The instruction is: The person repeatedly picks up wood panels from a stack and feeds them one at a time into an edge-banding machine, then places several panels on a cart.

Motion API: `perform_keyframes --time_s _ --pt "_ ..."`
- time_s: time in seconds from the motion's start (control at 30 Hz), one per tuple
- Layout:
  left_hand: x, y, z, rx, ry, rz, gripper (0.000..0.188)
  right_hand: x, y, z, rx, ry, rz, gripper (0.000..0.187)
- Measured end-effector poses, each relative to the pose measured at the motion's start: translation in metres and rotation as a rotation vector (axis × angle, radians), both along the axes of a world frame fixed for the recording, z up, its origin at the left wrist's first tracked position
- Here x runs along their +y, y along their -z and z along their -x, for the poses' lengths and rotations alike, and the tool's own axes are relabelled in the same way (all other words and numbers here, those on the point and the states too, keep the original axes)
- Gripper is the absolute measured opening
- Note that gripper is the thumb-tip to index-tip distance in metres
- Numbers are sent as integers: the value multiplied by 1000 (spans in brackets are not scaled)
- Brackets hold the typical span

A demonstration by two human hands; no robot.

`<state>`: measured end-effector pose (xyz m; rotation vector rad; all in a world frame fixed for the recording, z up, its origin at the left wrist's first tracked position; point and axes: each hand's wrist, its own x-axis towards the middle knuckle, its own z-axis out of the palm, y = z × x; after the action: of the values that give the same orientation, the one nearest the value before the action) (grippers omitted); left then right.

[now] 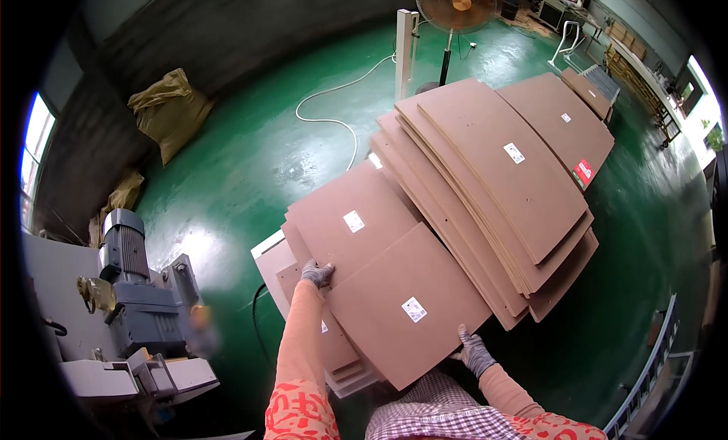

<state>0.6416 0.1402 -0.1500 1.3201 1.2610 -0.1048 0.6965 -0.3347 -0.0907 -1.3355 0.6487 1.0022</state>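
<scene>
A flat brown panel (379, 326) with a white label lies at an angle at the near end of the stack, in front of me. My left hand (317, 274), in a grey knit glove, grips its left edge near the far corner. At its near right edge my right hand (474, 351), gloved alike, holds on with the thumb at the rim and the fingers tucked below. Just beyond lies another labelled brown panel (334, 205), partly covered by the held one. More brown boards (341, 347) show under the left side, on a whitish support.
To the right stands a taller pile of brown panels (493, 159), with more labelled panels (557, 114) behind. A grey motor (140, 288) on a machine is at left. Farther off are a fan (455, 4), a pale hose (326, 95) and a yellowish sack (173, 110).
</scene>
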Motion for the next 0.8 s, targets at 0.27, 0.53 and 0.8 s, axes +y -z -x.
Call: perform_keyframes --time_s 0.27,0.53,0.8 --pt "-14 65 52 -281 -11 -48 13 -24 61 21 1 6 -54 75" --pt "-13 127 62 -307 -285 -324 25 -19 17 22 2 3 -60 73" --pt "-105 21 264 -468 -273 -452 57 -19 46 22 -298 -461 332 68"
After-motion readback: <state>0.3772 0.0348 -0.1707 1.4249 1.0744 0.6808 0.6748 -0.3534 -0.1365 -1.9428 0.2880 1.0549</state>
